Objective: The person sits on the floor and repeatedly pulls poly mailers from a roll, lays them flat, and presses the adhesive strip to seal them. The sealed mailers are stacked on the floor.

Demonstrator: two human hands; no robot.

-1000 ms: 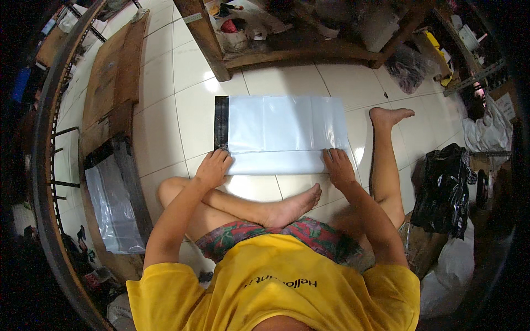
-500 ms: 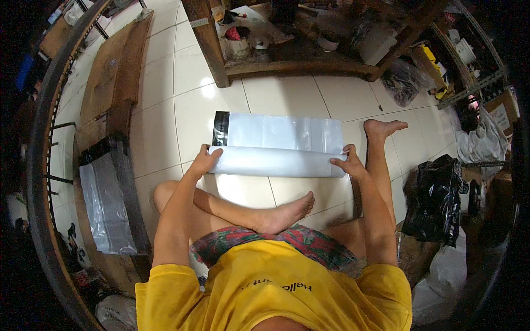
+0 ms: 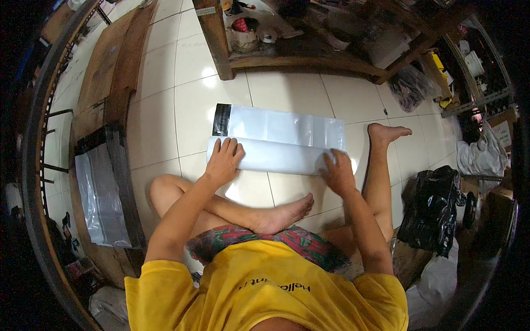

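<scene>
A white plastic mailing bag (image 3: 281,128) with a black end strip lies on the floor in front of me, its near part folded over into a smooth flap. My left hand (image 3: 223,161) rests on the flap's left end, fingers stretched and slightly apart, pressing from above. On the flap's right end lies my right hand (image 3: 338,172), its fingers spread and a little bent, palm down. Neither hand is closed round the plastic. Part of the flap is hidden under both hands.
Flat brown boards (image 3: 107,66) lie at the left, with a stack of similar bags (image 3: 105,193) on them. Ahead stands a wooden shelf (image 3: 303,62) with clutter. A black plastic bag (image 3: 430,207) sits at the right. My bare legs flank the work.
Both hands have gone from gripping the flap's ends with thumbs on top to lying palm down on it. The left hand has shifted inward, and the flap looks flatter.
</scene>
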